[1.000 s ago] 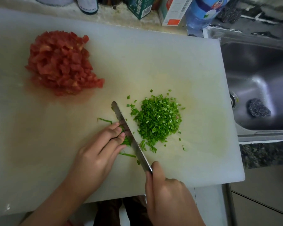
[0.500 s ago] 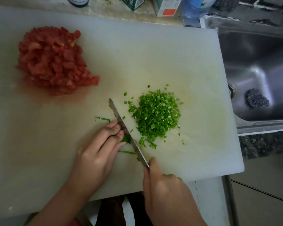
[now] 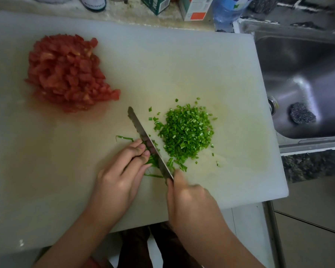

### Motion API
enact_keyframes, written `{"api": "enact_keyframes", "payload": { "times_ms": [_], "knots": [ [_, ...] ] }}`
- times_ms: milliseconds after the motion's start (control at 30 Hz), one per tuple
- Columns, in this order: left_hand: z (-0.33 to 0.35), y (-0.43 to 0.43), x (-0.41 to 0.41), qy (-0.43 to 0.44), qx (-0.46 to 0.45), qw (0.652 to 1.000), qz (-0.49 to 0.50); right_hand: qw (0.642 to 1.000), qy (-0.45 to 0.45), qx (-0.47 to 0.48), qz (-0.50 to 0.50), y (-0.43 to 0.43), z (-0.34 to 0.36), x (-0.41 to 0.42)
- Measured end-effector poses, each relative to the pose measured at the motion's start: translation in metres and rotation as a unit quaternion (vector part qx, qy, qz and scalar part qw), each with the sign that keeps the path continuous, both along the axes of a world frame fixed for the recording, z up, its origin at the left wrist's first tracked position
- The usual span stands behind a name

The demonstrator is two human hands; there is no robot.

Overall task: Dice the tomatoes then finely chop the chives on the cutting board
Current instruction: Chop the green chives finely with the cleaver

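- Spanning the counter: white cutting board (image 3: 182, 64), juice-stained at left; steel sink (image 3: 302, 74) with a dark scouring pad (image 3: 302, 116) at right.
- Versus 0.5 s ago: knife (image 3: 143, 132) stays against the left fingertips; both piles unchanged.
- Diced tomatoes (image 3: 66, 74): wet red heap, board's far left.
- Left hand (image 3: 120, 176), fingers curled, pins uncut chives (image 3: 152, 161) mid-board; right hand (image 3: 190, 202) grips the knife.
- Chopped chives (image 3: 186, 132): fine, bright green mound right of the blade.
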State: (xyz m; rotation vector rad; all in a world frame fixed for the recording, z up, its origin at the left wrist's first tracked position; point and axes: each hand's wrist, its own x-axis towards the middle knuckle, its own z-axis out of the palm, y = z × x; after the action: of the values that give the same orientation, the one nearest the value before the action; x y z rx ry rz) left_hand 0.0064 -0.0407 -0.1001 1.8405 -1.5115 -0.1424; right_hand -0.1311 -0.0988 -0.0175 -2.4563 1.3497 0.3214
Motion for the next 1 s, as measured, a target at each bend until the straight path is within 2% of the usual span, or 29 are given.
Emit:
{"api": "enact_keyframes", "payload": {
  "times_ms": [133, 233, 300, 433, 467, 600, 667, 833, 1000],
  "knots": [
    [0.002, 0.0, -0.002, 0.004, 0.001, 1.0, -0.002, 0.999, 0.008, 0.049, -0.006, 0.004, -0.002, -0.002],
    [0.003, 0.001, -0.002, 0.015, -0.002, 1.0, 0.0, 0.999, 0.014, 0.049, 0.012, 0.007, 0.005, -0.011],
    [0.001, 0.0, -0.001, 0.021, -0.003, 1.0, -0.001, 0.997, -0.055, 0.057, 0.008, -0.002, 0.002, 0.002],
    [0.001, 0.001, -0.001, 0.009, 0.003, 1.0, -0.009, 0.994, -0.104, 0.019, 0.018, -0.006, -0.011, 0.016],
    [0.001, 0.001, -0.001, 0.008, -0.001, 1.0, -0.008, 0.995, -0.093, 0.033, 0.027, -0.002, -0.007, 0.01],
    [0.0, 0.001, 0.0, 0.011, -0.011, 1.0, -0.003, 0.984, -0.164, 0.068, -0.028, -0.004, -0.005, -0.016],
    [-0.001, 0.001, 0.0, 0.008, -0.013, 1.0, -0.001, 0.977, -0.2, 0.067, -0.016, -0.014, -0.006, -0.007],
    [-0.001, 0.0, 0.0, 0.013, -0.016, 1.0, -0.007, 0.976, -0.197, 0.088, -0.028, -0.038, 0.005, -0.007],
    [-0.001, 0.001, 0.0, 0.018, -0.015, 1.0, -0.009, 0.961, -0.242, 0.118, -0.063, -0.04, 0.036, -0.024]
  ]
}}
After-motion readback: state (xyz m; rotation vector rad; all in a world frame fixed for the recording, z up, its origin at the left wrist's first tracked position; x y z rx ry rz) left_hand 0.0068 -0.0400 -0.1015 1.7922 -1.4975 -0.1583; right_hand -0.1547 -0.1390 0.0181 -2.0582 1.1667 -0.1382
